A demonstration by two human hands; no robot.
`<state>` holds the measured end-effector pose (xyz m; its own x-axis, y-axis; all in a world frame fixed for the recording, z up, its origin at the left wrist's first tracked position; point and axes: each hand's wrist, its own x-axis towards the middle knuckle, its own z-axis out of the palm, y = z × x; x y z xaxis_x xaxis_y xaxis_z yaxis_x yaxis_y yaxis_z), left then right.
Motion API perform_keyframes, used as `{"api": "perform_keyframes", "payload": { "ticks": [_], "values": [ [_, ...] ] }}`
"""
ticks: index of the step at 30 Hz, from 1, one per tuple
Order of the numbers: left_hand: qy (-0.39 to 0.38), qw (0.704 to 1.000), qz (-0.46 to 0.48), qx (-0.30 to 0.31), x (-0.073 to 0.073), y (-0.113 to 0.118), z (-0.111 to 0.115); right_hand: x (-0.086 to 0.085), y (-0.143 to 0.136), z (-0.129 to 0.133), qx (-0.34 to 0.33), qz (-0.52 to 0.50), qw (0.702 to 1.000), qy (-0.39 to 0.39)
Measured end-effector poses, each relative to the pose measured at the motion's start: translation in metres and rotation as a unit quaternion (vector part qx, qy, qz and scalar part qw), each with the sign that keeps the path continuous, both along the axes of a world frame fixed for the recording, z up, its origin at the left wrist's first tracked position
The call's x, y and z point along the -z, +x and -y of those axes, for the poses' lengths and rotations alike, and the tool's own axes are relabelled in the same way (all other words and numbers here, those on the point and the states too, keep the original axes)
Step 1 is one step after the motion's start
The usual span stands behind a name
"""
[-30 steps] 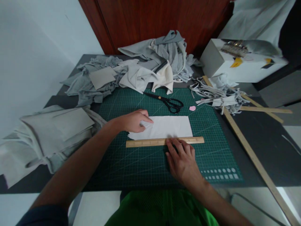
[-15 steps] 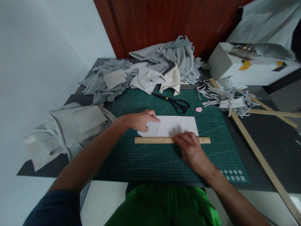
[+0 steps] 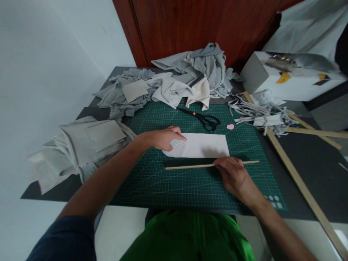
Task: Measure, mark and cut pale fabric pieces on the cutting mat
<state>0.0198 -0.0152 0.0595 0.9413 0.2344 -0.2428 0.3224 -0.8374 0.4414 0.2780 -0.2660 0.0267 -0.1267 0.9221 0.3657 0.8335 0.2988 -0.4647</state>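
Observation:
A white piece of cloth [image 3: 202, 145] lies flat on the green cutting mat [image 3: 190, 188]. My left hand [image 3: 170, 139] rests on the cloth's left end, index finger stretched out over it and thumb apart. Just below the cloth's near edge, my right hand [image 3: 231, 172] grips the wooden ruler [image 3: 190, 167], which is turned up so that its thin edge shows. Black scissors [image 3: 202, 117] lie behind the cloth, with a small pink piece [image 3: 230, 127] to their right.
Grey and white fabric piles [image 3: 174, 85] line the back, and folded cloth [image 3: 81, 145] lies at left. At right are a heap of fabric strips [image 3: 268, 110], long wooden strips [image 3: 296, 177] and a white box [image 3: 288, 78].
My right hand has lifted and tilted the ruler, moving it right and slightly away from the cloth. My left hand has stayed on the cloth.

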Motion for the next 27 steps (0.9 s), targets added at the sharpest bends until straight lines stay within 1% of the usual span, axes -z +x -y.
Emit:
{"api": "perform_keyframes", "payload": {
  "ticks": [3, 5, 8, 11, 13, 15, 18, 20, 23, 27],
  "values": [
    [-0.007, 1.0, -0.006, 0.001, -0.002, 0.001, 0.0, -0.018, 0.01, 0.004, 0.044, 0.005, 0.999, 0.026],
    [-0.009, 1.0, -0.008, 0.001, -0.003, 0.001, -0.001, -0.029, 0.011, 0.008, 0.066, 0.009, 0.997, 0.039],
    [-0.006, 1.0, -0.006, 0.003, -0.002, 0.001, -0.003, -0.036, 0.005, 0.017, 0.062, 0.009, 0.997, 0.033],
    [-0.006, 1.0, -0.002, 0.002, 0.0, 0.0, -0.004, -0.029, -0.001, 0.022, 0.07, 0.009, 0.997, 0.012],
    [-0.005, 1.0, -0.002, 0.0, 0.0, 0.0, -0.004, -0.022, 0.0, 0.02, 0.103, 0.014, 0.995, 0.005],
    [-0.002, 1.0, -0.003, 0.0, -0.001, 0.0, -0.004, -0.016, 0.004, 0.014, 0.138, 0.02, 0.99, 0.008],
    [0.0, 1.0, -0.001, 0.002, -0.002, 0.001, -0.003, -0.014, 0.01, 0.0, 0.174, 0.026, 0.984, 0.011],
    [-0.003, 1.0, 0.0, 0.006, -0.002, 0.001, -0.004, -0.016, 0.011, -0.009, 0.18, 0.02, 0.984, 0.004],
    [-0.009, 1.0, -0.004, 0.005, -0.002, 0.001, -0.005, -0.016, 0.008, -0.02, 0.163, 0.006, 0.987, -0.014],
    [-0.016, 1.0, -0.01, 0.005, -0.004, 0.001, -0.005, -0.013, 0.003, -0.027, 0.146, 0.014, 0.989, -0.03]
  ]
}}
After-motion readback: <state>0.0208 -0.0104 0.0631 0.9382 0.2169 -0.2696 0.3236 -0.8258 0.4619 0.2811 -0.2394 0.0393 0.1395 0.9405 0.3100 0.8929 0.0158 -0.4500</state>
